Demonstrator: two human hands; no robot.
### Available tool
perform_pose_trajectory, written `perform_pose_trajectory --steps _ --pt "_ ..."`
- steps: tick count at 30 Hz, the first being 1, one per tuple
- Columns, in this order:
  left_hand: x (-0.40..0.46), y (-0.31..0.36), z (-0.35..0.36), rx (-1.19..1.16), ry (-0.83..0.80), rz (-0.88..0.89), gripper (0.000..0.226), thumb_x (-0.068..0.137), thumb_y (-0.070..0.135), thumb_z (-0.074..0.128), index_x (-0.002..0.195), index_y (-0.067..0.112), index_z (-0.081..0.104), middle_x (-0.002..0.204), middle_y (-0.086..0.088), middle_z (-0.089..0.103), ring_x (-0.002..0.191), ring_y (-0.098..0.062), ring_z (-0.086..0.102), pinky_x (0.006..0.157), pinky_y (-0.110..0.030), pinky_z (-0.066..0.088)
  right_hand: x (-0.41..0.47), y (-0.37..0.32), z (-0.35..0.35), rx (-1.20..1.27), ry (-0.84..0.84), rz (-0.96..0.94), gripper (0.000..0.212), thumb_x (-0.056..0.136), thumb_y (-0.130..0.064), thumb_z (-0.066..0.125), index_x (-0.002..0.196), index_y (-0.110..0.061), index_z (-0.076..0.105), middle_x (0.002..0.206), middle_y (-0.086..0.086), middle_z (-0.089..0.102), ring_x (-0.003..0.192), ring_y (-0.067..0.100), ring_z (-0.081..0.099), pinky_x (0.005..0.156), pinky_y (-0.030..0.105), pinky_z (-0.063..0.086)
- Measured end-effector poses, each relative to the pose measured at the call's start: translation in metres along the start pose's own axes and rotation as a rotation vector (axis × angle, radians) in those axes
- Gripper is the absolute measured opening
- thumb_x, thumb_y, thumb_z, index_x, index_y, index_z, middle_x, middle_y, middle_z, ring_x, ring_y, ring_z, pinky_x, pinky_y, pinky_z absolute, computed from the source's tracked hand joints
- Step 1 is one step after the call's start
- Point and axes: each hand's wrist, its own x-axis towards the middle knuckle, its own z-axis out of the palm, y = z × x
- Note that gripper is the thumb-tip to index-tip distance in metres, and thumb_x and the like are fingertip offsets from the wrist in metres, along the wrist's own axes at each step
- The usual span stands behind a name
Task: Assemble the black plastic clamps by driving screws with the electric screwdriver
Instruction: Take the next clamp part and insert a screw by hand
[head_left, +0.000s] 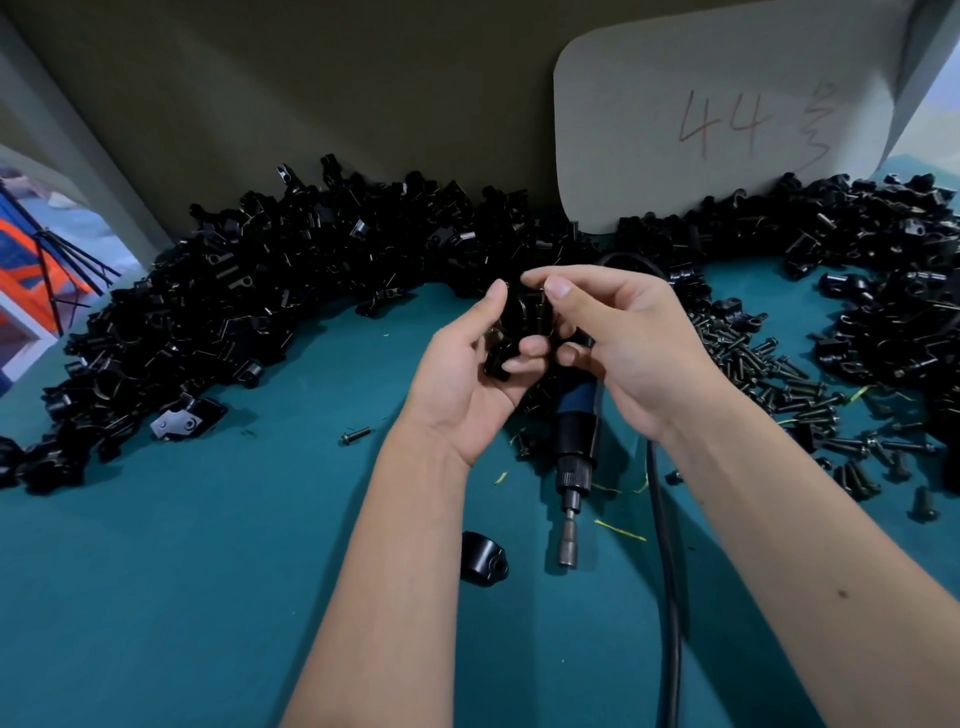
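Observation:
Both hands meet above the teal table (182, 571) around one black plastic clamp (522, 317). My left hand (467, 374) cups it from the left and below. My right hand (618, 343) pinches its right side with thumb and fingers; whether a screw is between them is hidden. The electric screwdriver (574, 441) lies on the table under my right hand, its metal bit pointing toward me. A single clamp half (483, 558) sits near the bit. Loose black screws (800, 395) lie scattered at the right.
A big heap of black clamp parts (234, 312) curves along the back from left to right (893, 291). One stray screw (356, 434) lies mid-table. The screwdriver's black cable (667, 597) runs toward me. A card marked 44 (727, 114) leans against the back wall.

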Motion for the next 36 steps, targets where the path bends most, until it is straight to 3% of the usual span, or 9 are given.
perform_pose_trajectory --steps 5,11,13,22,29,33,36 --pt "-0.004 0.001 -0.006 -0.106 -0.025 -0.027 0.013 0.089 -0.001 0.061 0.091 0.000 0.074 0.093 -0.019 0.070 0.070 -0.019 0.059 0.060 -0.019 0.050 0.000 -0.003 -0.002 0.020 0.024 0.005 0.016 0.100 -0.011 0.066 0.097 -0.015 0.081 0.071 -0.006 0.063 0.062 0.009 0.060 0.056 0.020 0.047" --pt "-0.003 -0.002 -0.006 -0.031 -0.031 -0.004 0.019 0.092 0.002 0.063 0.111 0.002 0.060 0.097 -0.015 0.070 0.073 -0.013 0.060 0.061 -0.015 0.051 0.001 -0.006 -0.007 0.050 -0.006 0.006 0.011 0.095 -0.012 0.071 0.090 -0.013 0.081 0.075 0.002 0.065 0.063 0.008 0.051 0.054 0.021 0.046" --pt "-0.003 -0.002 -0.006 0.005 -0.028 0.013 0.019 0.093 0.002 0.063 0.112 0.004 0.060 0.097 -0.013 0.071 0.074 -0.012 0.060 0.062 -0.014 0.051 0.001 -0.005 -0.007 0.061 0.021 0.006 0.006 0.091 -0.014 0.077 0.087 -0.012 0.080 0.074 0.001 0.067 0.061 0.007 0.054 0.053 0.020 0.047" --pt "-0.001 -0.003 -0.009 0.099 0.012 0.018 0.021 0.091 0.001 0.066 0.110 0.007 0.061 0.091 -0.003 0.067 0.072 -0.011 0.060 0.061 -0.014 0.049 0.003 0.000 -0.005 -0.080 0.159 -0.048 0.019 0.082 -0.020 0.088 0.071 -0.013 0.074 0.070 0.003 0.066 0.058 0.009 0.056 0.051 0.022 0.047" --pt "0.002 -0.008 -0.007 0.248 0.054 0.095 0.019 0.088 0.006 0.074 0.105 0.011 0.067 0.085 0.002 0.067 0.071 -0.008 0.060 0.063 -0.015 0.052 0.005 0.002 -0.006 -0.074 0.145 -0.085 0.013 0.088 -0.011 0.081 0.082 -0.002 0.074 0.069 0.000 0.070 0.058 0.019 0.055 0.053 0.025 0.048" --pt "0.001 -0.003 -0.010 0.160 0.019 0.058 0.008 0.087 0.008 0.073 0.094 0.010 0.070 0.085 0.000 0.065 0.069 -0.008 0.058 0.059 -0.012 0.049 0.004 0.001 -0.006 -0.063 0.049 -0.116 0.007 0.094 -0.006 0.073 0.087 -0.005 0.075 0.072 -0.001 0.068 0.058 0.011 0.056 0.054 0.022 0.048" --pt "-0.002 0.000 -0.011 0.033 -0.008 0.008 0.016 0.089 0.007 0.068 0.104 0.003 0.064 0.094 -0.007 0.067 0.068 -0.008 0.057 0.056 -0.012 0.047 0.003 -0.002 -0.011 -0.011 -0.102 -0.098 0.014 0.100 -0.007 0.064 0.096 -0.008 0.077 0.079 0.003 0.070 0.069 0.013 0.059 0.056 0.021 0.048"
